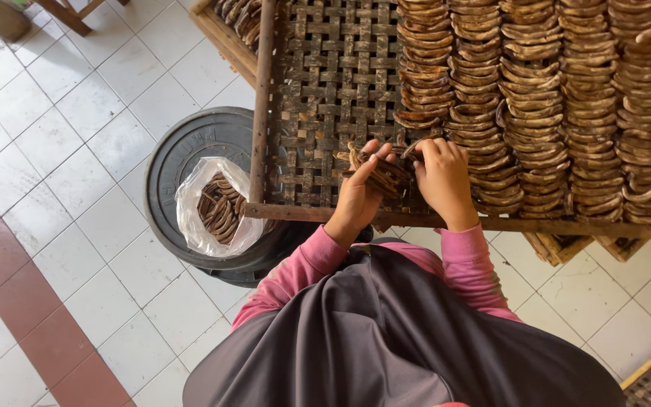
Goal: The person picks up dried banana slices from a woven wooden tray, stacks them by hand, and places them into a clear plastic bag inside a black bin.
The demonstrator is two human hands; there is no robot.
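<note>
White floor tiles (99, 188) with a reddish band (32, 316) spread under a woven bamboo tray (325, 83) in a wooden frame. At its near edge the left hand (359, 192) is curled around a small bundle of brown curved strips (382, 175), while the right hand (444, 179), fingers bent, touches the same bundle. Beyond, stacked rows of strips (536, 98) fill the tray's right part. Left of the tray, a plastic bag of strips (216, 207) sits on a round dark lid (190, 147).
</note>
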